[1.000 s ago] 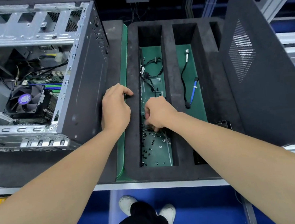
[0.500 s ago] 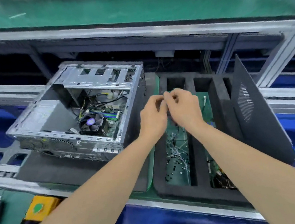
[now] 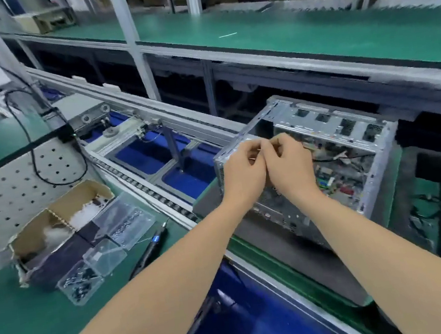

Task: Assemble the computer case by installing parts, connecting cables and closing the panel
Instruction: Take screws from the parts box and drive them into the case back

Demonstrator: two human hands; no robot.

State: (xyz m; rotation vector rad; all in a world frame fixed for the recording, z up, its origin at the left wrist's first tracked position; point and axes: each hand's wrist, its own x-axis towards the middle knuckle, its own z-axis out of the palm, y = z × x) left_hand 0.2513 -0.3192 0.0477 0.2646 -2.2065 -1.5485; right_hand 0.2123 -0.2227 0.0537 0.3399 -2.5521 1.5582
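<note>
Left hand: raised in front of the near upper corner of the computer case, fingers curled, fingertips pinching a thin pale piece.
Right hand: pressed against the left hand, knuckle to knuckle, its fingertips pinching the same piece from the other side.
Thin pale piece: a small sliver between the two sets of fingertips, too small and blurred to tell what it is.
Computer case: lies on its side on the conveyor line just behind the hands. Its open face is up, with the board and loose cables visible inside and no side panel fitted.
Change: a second ago the right hand was down in the screw compartment of the foam tray while the left rested on the tray's edge. Both have since lifted, met, and moved left to the case.
Meaning for the task: a small part appears to have been picked up and is being readied between the fingers, probably for fitting inside the case. The panel is not yet closed.
Bench: on the left, it carries a cardboard box, a clear box of dark screws and a pen-shaped driver.
</note>
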